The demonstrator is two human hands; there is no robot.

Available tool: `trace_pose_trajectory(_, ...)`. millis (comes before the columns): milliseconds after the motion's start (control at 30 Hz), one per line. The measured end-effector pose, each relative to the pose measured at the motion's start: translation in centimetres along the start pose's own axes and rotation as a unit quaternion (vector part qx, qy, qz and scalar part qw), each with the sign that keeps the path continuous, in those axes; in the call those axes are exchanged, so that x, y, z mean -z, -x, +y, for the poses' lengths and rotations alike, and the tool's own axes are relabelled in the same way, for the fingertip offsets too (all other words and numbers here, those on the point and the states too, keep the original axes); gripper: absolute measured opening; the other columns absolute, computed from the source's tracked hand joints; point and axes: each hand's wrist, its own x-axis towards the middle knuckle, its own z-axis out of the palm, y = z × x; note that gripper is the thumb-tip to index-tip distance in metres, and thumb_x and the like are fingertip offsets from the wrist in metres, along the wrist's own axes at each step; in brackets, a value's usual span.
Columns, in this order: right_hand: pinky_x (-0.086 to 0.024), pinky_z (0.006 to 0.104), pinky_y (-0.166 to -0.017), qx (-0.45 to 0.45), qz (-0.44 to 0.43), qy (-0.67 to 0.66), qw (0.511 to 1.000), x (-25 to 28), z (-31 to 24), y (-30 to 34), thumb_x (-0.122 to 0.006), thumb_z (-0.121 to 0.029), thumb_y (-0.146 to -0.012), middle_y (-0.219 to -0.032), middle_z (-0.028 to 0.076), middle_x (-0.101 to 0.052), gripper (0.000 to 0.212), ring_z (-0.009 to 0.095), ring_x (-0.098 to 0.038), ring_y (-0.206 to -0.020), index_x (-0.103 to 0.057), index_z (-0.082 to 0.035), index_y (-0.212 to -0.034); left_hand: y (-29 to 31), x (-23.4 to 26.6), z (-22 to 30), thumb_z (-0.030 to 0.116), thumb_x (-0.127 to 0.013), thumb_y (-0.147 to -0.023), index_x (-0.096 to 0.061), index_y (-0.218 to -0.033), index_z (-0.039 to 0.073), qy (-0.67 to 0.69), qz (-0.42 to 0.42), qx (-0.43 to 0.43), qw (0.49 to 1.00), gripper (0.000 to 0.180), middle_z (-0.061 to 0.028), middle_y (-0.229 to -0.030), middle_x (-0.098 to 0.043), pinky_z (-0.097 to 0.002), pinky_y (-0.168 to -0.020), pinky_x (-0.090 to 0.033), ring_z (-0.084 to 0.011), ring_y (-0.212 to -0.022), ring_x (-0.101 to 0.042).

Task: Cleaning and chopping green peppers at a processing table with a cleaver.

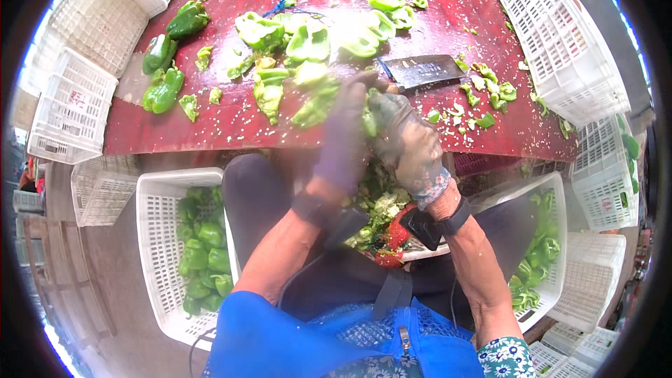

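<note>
My left hand (344,136), in a purple glove, is smeared by motion over the table's near edge; its fingers cannot be made out. Beside it, my right hand (411,141) wears a greyish glove and is closed, with a green pepper piece (369,120) at its fingers, between the two hands. Just beyond lies a cleaver (428,70), its handle toward my right hand. Halved green peppers (308,42) lie ahead on the red table (231,122). Below my hands, a container of pepper cores and scraps (385,210) sits between my legs, partly hidden.
Whole green peppers (162,89) lie at the table's left. White crates (150,252) of peppers stand on both sides of my legs, the right crate (556,238) partly behind my knee. More white crates (560,49) flank the table. Seeds and scraps litter the tabletop.
</note>
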Motion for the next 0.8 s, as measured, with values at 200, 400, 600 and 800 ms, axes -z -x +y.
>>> trace_pose_trajectory(200, -0.052, 0.0333, -0.078, -0.043, 0.036, -0.122, 0.991, -1.4, 1.0, -1.0, -0.066, -0.006, -0.081, -0.101, 0.02, -0.067, 0.035, 0.026, -0.067, -0.091, -0.06, 0.0, -0.114, -0.8, 0.3, 0.1, 0.021, -0.037, -0.099, -0.061, -0.114, -0.001, -0.15, -0.032, -0.119, 0.981, 0.036, -0.0095, -0.11, -0.061, -0.0322, -0.095, -0.041, -0.0189, -0.103, -0.056)
trace_pose_trajectory(400, -0.053, 0.0445, -0.054, 0.094, 0.039, -0.024, 0.994, -0.7, 2.0, -2.3, -0.066, -0.014, -0.081, -0.071, 0.015, -0.066, 0.026, 0.036, -0.066, -0.061, -0.061, -0.01, -0.106, -1.5, 1.0, -0.6, 0.019, -0.038, -0.099, -0.065, -0.105, -0.001, -0.203, -0.087, -0.122, 0.968, 0.034, -0.0107, -0.104, -0.064, -0.0322, -0.095, -0.042, -0.0178, -0.1, -0.057)
trace_pose_trajectory(600, -0.049, 0.0424, -0.046, 0.118, 0.044, 0.045, 0.991, -1.6, 3.7, -1.0, -0.066, -0.017, -0.081, -0.061, 0.011, -0.06, 0.022, 0.03, -0.061, -0.05, -0.062, -0.014, -0.102, -0.9, -0.2, 0.6, 0.021, -0.041, -0.098, -0.066, -0.105, 0.0, -0.057, -0.102, -0.001, 0.993, 0.033, -0.0073, -0.102, -0.065, -0.0312, -0.09, -0.045, -0.0144, -0.097, -0.058)
trace_pose_trajectory(800, -0.051, 0.0358, -0.059, 0.072, -0.03, -0.029, 0.997, -1.3, 2.7, -1.2, -0.066, -0.004, -0.079, -0.079, 0.013, -0.064, 0.024, 0.029, -0.066, -0.067, -0.062, -0.003, -0.102, -1.6, 1.4, -0.5, 0.018, -0.043, -0.097, -0.067, -0.102, 0.001, -0.12, -0.092, -0.028, 0.988, 0.031, -0.0089, -0.102, -0.066, -0.0305, -0.092, -0.047, -0.0176, -0.097, -0.061)
